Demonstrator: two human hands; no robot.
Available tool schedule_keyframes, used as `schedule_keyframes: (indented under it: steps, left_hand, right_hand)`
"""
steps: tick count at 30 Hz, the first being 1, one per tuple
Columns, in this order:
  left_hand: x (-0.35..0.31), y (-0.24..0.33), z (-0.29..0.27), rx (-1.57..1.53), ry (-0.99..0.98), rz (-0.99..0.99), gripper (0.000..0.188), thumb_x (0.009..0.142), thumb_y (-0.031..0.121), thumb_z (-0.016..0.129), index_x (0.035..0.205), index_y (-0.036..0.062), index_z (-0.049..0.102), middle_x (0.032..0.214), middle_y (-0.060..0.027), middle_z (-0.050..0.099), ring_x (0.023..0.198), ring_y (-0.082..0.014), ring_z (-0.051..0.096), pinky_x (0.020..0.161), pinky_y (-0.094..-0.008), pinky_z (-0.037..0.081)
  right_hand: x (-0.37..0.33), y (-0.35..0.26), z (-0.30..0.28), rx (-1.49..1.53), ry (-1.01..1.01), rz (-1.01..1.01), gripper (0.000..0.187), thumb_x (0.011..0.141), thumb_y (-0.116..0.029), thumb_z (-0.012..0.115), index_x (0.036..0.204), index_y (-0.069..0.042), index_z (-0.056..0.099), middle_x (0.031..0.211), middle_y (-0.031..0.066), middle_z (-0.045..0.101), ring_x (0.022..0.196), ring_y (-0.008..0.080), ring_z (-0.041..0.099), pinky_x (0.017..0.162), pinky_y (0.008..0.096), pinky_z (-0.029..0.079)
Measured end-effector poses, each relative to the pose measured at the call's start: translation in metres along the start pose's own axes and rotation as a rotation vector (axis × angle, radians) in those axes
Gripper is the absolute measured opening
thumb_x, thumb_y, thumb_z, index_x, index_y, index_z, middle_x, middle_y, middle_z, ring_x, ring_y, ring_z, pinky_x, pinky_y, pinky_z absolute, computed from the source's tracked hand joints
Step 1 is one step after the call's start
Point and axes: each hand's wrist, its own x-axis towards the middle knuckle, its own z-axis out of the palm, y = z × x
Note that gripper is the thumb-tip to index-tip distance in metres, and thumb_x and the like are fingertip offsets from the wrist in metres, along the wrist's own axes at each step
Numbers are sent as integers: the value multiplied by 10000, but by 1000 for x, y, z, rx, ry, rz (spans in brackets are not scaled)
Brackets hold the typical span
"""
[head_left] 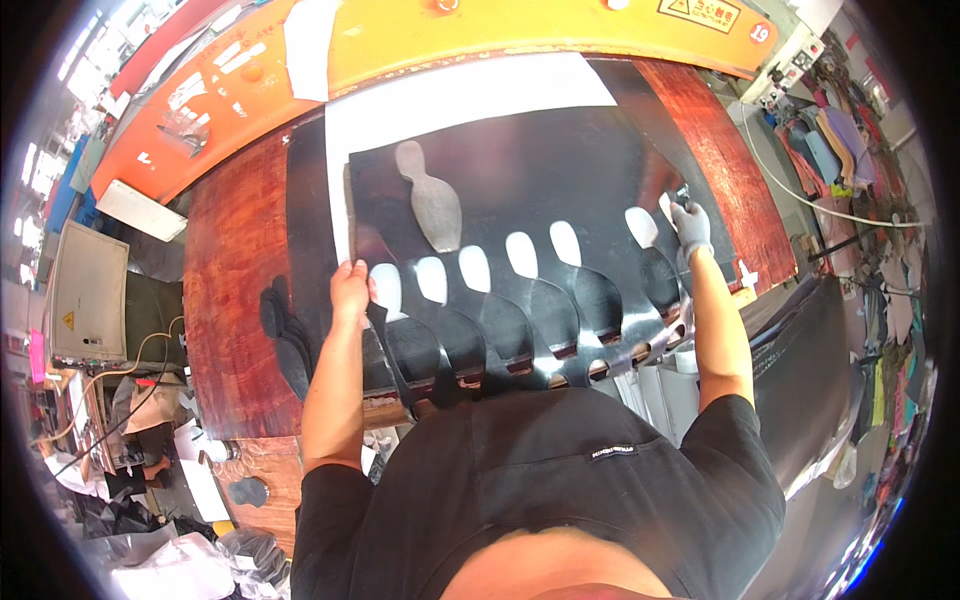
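A shiny black sheet (560, 160) with a row of sole-shaped cut-outs along its near side lies across the press table. White shows through the upper part of several cut-outs. My bare left hand (350, 292) is closed on the sheet's left edge. At the right edge my right hand (690, 228), in a grey glove, grips the sheet with its fingers bent. A grey sole-shaped piece (436, 205), apparently a cutting die, rests on the uncut part. The sheet's lower strip hangs over the table's near edge, against my black shirt.
Black sole-shaped pieces (288, 345) lie stacked at the left. An orange machine beam (440, 38) spans the far side, above a white board (470, 95). Reddish-brown table surface (235, 300) flanks the work. A metal control box (90, 290) stands left.
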Motion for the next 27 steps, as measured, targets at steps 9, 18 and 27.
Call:
schedule_keyframes:
  steps: [9,18,27]
  left_hand:
    - [12,-5,-5,163,56,48,235,960,185,427,842,2,514,553,-78,527,398,-173,487,418,-330,412]
    - [-6,17,3,1011,294,218,315,879,234,533,1103,12,543,1032,-203,621,983,-367,593,820,-487,461]
    - [-28,2,43,1143,-81,828,472,822,220,588,1271,96,518,1341,-72,473,1247,-283,403,1039,-439,287]
  right_hand:
    - [6,16,4,-343,5,-31,409,782,-290,661,1038,23,597,915,188,661,887,285,645,804,351,472]
    - [-1,7,12,-462,87,-85,463,806,-346,631,1121,-14,561,1070,212,624,1025,354,597,869,396,454]
    - [-27,-54,24,-741,177,-213,534,787,-400,634,1173,-42,542,1152,201,563,1075,353,552,883,433,456]
